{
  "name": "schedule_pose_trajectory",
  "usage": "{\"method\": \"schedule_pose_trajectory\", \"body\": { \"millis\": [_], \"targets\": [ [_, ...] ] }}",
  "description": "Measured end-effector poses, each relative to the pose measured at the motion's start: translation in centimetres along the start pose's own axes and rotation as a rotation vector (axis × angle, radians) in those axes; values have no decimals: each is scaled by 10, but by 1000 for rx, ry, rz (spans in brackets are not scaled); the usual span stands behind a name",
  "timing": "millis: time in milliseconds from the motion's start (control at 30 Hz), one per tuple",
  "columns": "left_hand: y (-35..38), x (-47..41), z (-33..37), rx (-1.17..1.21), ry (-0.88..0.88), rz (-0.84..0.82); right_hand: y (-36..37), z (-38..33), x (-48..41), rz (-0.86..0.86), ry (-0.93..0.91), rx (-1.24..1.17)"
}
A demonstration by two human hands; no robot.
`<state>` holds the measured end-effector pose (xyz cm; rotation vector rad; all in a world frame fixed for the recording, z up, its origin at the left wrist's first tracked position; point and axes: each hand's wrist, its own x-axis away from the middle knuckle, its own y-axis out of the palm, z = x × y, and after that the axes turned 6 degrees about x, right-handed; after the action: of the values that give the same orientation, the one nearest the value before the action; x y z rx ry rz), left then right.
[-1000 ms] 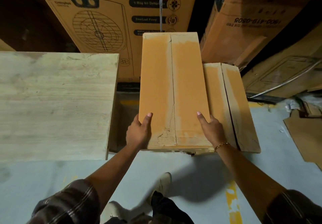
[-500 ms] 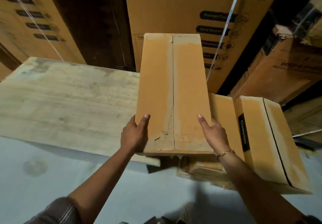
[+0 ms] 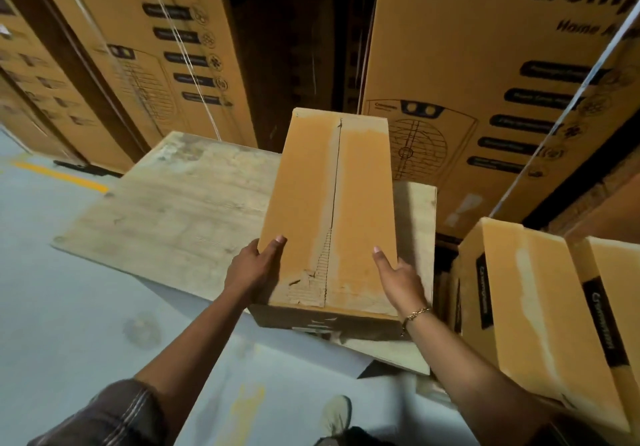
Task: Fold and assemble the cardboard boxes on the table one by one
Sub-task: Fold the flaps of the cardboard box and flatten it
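Trouble, if any came, looked likeliest at the near end of the cardboard box [image 3: 311,203], where both hands clamped it. The left hand [image 3: 254,269] held the near left edge with its thumb flat on the top face and its fingers out of sight down the side. The right hand [image 3: 398,281], a bracelet [image 3: 415,314] at its wrist, mirrored that on the near right edge. The box was closed, its two top flaps meeting at a centre seam [image 3: 335,185]. It hung lengthwise over the right part of the wooden desk [image 3: 173,213], its near end above the desk's near right corner. Whether its base touched the wood could not be told.

Because the grip sat only at one end, the far end had no hand under it, and I judged it could dip or swing if the box was lifted clear. Torn paper [image 3: 304,282] around the seam near the left thumb suggested weakened board, and pressing there might split the flaps open. Set down this close to the corner, the box could tip off onto the grey floor [image 3: 69,307]. Other closed boxes [image 3: 530,307] stood just beside the desk on the right, near enough for the right elbow to knock. Tall printed appliance cartons [image 3: 485,64] rose behind, well apart from the hands.
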<state>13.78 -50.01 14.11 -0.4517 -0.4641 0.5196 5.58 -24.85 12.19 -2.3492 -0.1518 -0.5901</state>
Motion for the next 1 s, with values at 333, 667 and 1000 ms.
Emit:
{"method": "schedule_pose_trajectory", "body": {
  "millis": [333, 667, 1000],
  "targets": [
    [-46, -94, -44, -6, -65, -36, 75, -50, -39, -50, -79, 163],
    [-34, -92, -33, -761, 592, -53, 81, -67, -30, 236, -438, 615],
    [-21, -98, -8, -917, 643, -252, 108, -106, -3, 70, -398, 939]
  ]
}}
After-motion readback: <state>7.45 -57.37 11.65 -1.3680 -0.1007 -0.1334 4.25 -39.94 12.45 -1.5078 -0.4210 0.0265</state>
